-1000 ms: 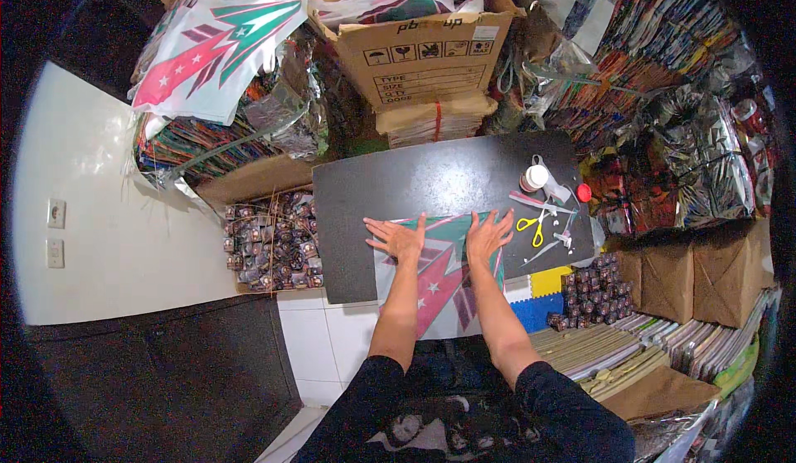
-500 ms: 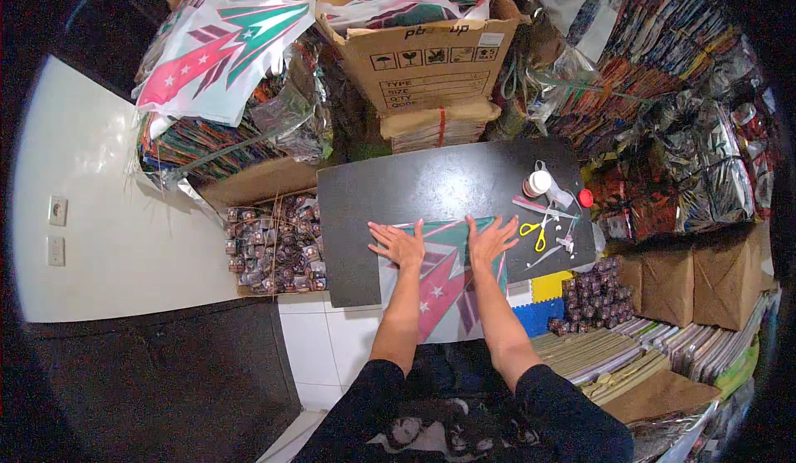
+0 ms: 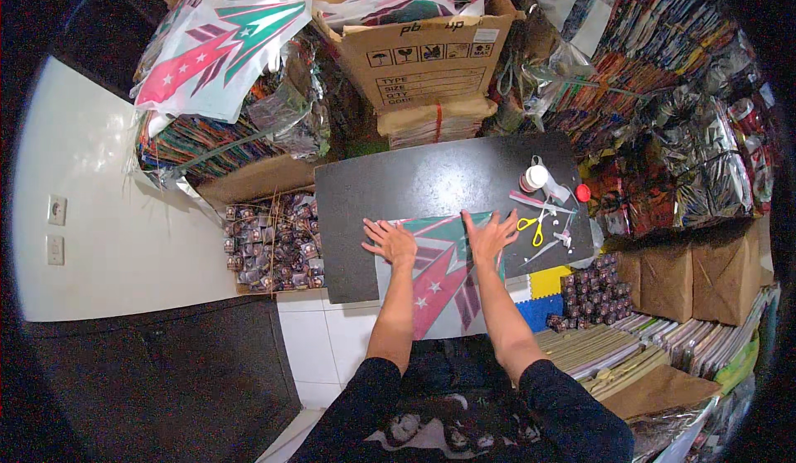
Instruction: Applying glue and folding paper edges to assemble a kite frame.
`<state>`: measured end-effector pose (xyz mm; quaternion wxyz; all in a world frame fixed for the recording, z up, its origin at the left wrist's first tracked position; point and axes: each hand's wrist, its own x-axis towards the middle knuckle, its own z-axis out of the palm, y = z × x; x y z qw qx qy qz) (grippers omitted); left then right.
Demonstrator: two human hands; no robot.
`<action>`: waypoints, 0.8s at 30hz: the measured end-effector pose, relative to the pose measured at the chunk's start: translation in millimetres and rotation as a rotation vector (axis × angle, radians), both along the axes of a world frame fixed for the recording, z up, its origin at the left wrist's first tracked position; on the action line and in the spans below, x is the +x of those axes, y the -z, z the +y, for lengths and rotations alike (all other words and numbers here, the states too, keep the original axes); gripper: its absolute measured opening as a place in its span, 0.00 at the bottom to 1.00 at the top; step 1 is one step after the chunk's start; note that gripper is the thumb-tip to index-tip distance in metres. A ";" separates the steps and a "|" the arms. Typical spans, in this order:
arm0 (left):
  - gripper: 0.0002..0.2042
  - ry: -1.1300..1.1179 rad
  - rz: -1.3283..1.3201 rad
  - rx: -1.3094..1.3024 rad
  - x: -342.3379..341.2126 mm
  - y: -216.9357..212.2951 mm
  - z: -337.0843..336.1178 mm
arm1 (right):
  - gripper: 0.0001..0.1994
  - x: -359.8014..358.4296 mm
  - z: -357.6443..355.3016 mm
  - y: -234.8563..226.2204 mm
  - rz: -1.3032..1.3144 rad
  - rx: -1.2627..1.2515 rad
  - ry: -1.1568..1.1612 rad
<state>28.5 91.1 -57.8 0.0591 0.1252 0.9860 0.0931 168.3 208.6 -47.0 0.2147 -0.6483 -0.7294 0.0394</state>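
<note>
A thin printed sheet [image 3: 433, 290] in red, green and white with stars lies on the black table [image 3: 373, 181], its near end hanging past the table's front edge towards me. My left hand [image 3: 392, 243] rests flat on its far left corner, fingers spread and pointing left. At the far right corner, my right hand [image 3: 491, 237] also presses flat, with the thumb stretched forward and the fingers fanned to the right. Neither hand grips anything. Just right of my right hand lie yellow-handled scissors [image 3: 531, 231].
A white tub [image 3: 535, 176], a red lid [image 3: 583, 193] and scraps sit at the table's right. Behind stands a cardboard box [image 3: 439, 65] of similar sheets. More sheets [image 3: 220, 57] top a bundle at the far left. A box of small packs [image 3: 269, 243] adjoins the table's left side.
My left hand has slid slightly left over the sheet, and its thumb no longer sticks up beside the palm. My right hand stays near the right corner with its fingers shifted slightly.
</note>
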 end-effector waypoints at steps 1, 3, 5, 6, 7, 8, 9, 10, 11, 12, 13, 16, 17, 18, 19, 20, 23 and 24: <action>0.27 0.005 -0.006 -0.006 0.0 0.2 -0.5 | 0.36 -0.4 0.5 -0.5 0.000 -0.003 0.002; 0.27 0.010 -0.012 -0.016 -1.4 0.7 -1.9 | 0.35 -2.1 3.1 -1.2 -0.020 -0.002 0.005; 0.27 0.019 -0.012 -0.018 -4.6 3.3 -3.3 | 0.34 4.0 12.3 4.7 0.003 -0.048 0.007; 0.27 0.018 -0.011 -0.020 -5.2 4.7 -3.7 | 0.34 7.6 17.6 7.3 0.026 -0.093 0.010; 0.27 0.021 -0.014 -0.015 -4.5 4.5 -0.9 | 0.34 12.7 25.3 13.1 0.025 -0.091 0.015; 0.27 0.025 -0.017 -0.009 -2.8 5.0 1.4 | 0.35 18.0 32.1 18.1 0.010 -0.079 0.031; 0.27 0.031 -0.020 -0.006 -1.0 5.4 3.7 | 0.36 22.8 36.9 23.2 -0.005 -0.066 0.048; 0.28 0.024 0.015 -0.019 -3.1 8.4 1.1 | 0.36 15.4 32.4 19.5 -0.002 -0.069 0.040; 0.28 0.019 0.046 -0.032 -4.0 10.5 -0.4 | 0.41 4.6 23.2 11.5 0.044 -0.077 -0.005; 0.28 0.015 0.047 -0.036 -5.1 12.3 -1.9 | 0.46 -6.8 13.9 3.0 0.091 -0.085 -0.051; 0.28 0.010 0.054 -0.037 -7.6 12.9 -3.4 | 0.46 -19.5 5.8 -7.1 0.094 -0.088 -0.059; 0.29 0.025 0.019 -0.048 -3.4 7.9 -2.1 | 0.58 -36.5 -11.7 -16.8 0.067 -0.247 -0.188; 0.29 0.036 -0.016 -0.053 -2.0 4.4 0.2 | 0.58 -35.0 -10.4 -15.0 0.066 -0.248 -0.185; 0.29 0.040 -0.018 -0.054 -0.6 1.1 2.8 | 0.59 -31.7 -7.6 -13.5 0.078 -0.247 -0.179; 0.28 0.028 -0.015 -0.041 0.4 1.1 2.3 | 0.60 -28.8 -5.9 -11.2 0.092 -0.247 -0.181; 0.27 0.018 -0.012 -0.026 1.0 1.3 1.9 | 0.60 -25.8 -3.0 -8.9 0.090 -0.249 -0.184; 0.30 0.036 0.024 -0.036 -3.4 6.4 -4.1 | 0.60 -11.4 8.1 -3.6 0.089 -0.176 -0.178; 0.30 0.031 0.021 -0.037 -4.8 8.8 -5.9 | 0.59 -4.6 12.1 -2.7 0.104 -0.166 -0.164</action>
